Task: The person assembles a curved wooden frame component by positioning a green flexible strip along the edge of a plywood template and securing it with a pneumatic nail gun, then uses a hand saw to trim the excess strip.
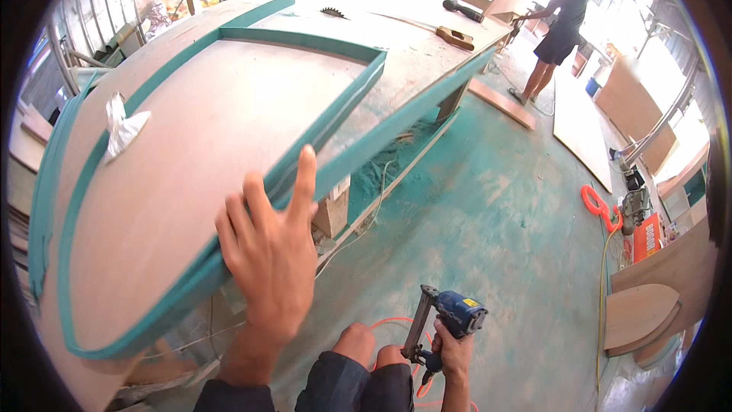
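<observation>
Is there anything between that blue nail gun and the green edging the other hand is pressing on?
Nothing visible blocks it. The right hand holds the blue nail gun low beside the knees. The left hand rests flat on the green-edged frame, with only open air and floor between them.

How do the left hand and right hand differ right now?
The left hand is spread flat, fingers pressing the teal-edged panel; the right hand is closed around a blue nail gun. The left is raised at the panel's edge; the right hangs low beside the knees. Both are bare.
</observation>
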